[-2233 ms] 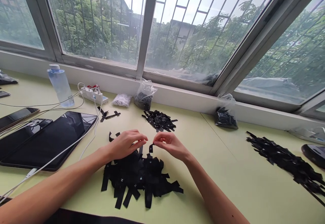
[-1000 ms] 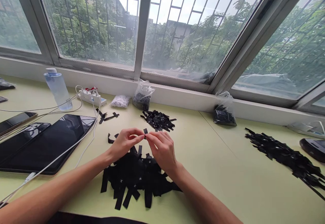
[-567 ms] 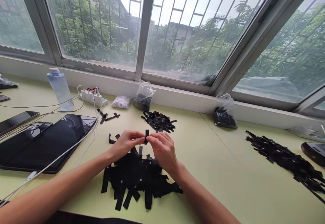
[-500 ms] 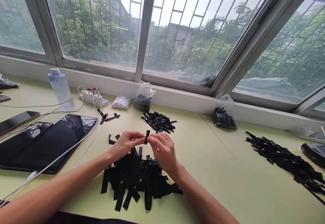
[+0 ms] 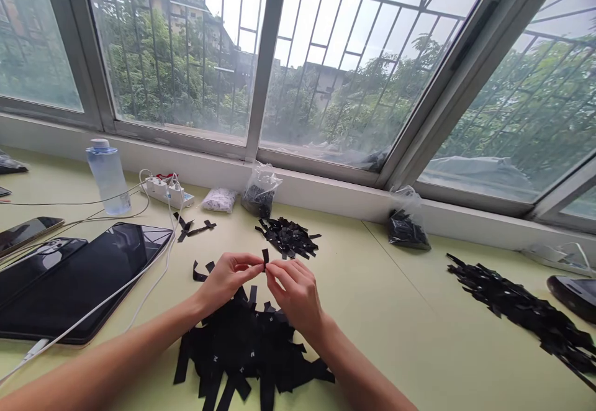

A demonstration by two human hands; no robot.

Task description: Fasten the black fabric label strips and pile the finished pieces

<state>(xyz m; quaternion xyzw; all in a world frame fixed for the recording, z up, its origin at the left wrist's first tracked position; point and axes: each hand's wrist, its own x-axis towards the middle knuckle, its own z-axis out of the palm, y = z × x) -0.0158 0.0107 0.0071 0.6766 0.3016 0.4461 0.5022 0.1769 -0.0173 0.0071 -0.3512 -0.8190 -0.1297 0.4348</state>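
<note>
Between my two hands is a small black fabric strip, its free end pointing up. My left hand pinches it from the left with thumb and forefinger. From the other side my right hand pinches the same strip, the fingertips of both hands nearly touching. Below them spreads a large pile of black fabric strips, a few printed with a white M. Just beyond my hands lies a smaller heap of black strips.
A tablet with white cables and a water bottle stand left. Along the sill are a power strip, a white packet and clear bags of black pieces. A long strip pile lies right.
The view has tilted up slightly, so the table things sit lower. Both hands still pinch the strip, which is now turned more edge-on, with the fingertips closer together.
</note>
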